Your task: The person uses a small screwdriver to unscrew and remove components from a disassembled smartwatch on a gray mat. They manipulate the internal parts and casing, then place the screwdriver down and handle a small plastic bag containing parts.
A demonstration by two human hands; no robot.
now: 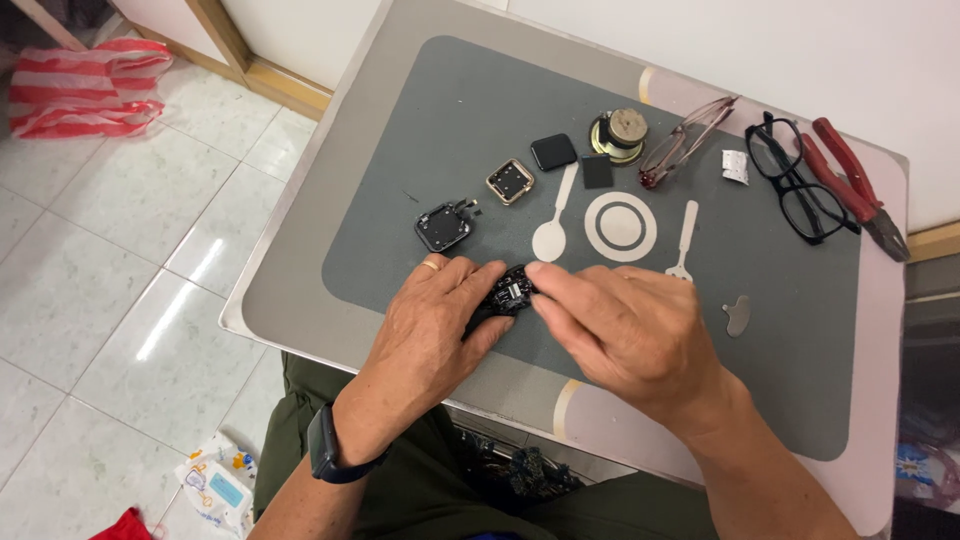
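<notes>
My left hand (432, 330) and my right hand (625, 335) meet over the near middle of a grey mat (780, 330). Between their fingertips sits a small black watch module (506, 294) with tiny parts showing. The left hand, with a ring on one finger and a dark band on the wrist, grips it from the left. Fingertips of the right hand pinch it from the right. Just beyond lie a black square watch case (443, 225), a gold-rimmed square case (510, 181) and a black square screen (553, 151).
Farther back on the mat: a round metal part (620, 133), a small dark square (597, 171), reddish glasses (685, 140), black glasses (800, 185), red-handled pliers (858, 185). Spoon, ring and fork shapes are printed on the mat. Tiled floor lies to the left.
</notes>
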